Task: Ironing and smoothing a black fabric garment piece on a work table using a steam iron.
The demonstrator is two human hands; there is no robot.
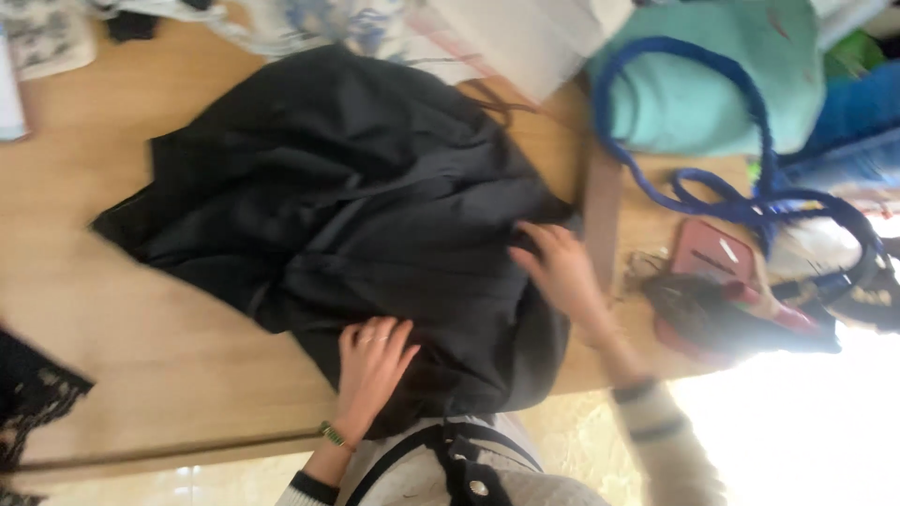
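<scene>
A large black garment (337,206) lies spread and rumpled across a wooden table (122,319). My left hand (373,361) rests flat on the garment's near edge, fingers together, a ring on one finger and a bracelet at the wrist. My right hand (560,267) presses on the garment's right side, fingers spread and reaching toward the cloth's edge. Neither hand clearly pinches the fabric. Part of the garment hangs over the table's front edge by my body.
A teal bag (712,84) with thick blue rope handles (750,192) sits at the far right. A red flat object (712,253) and dark cluttered items lie beside it. Patterned cloth (319,23) lies at the back, black lace (28,398) at the left edge.
</scene>
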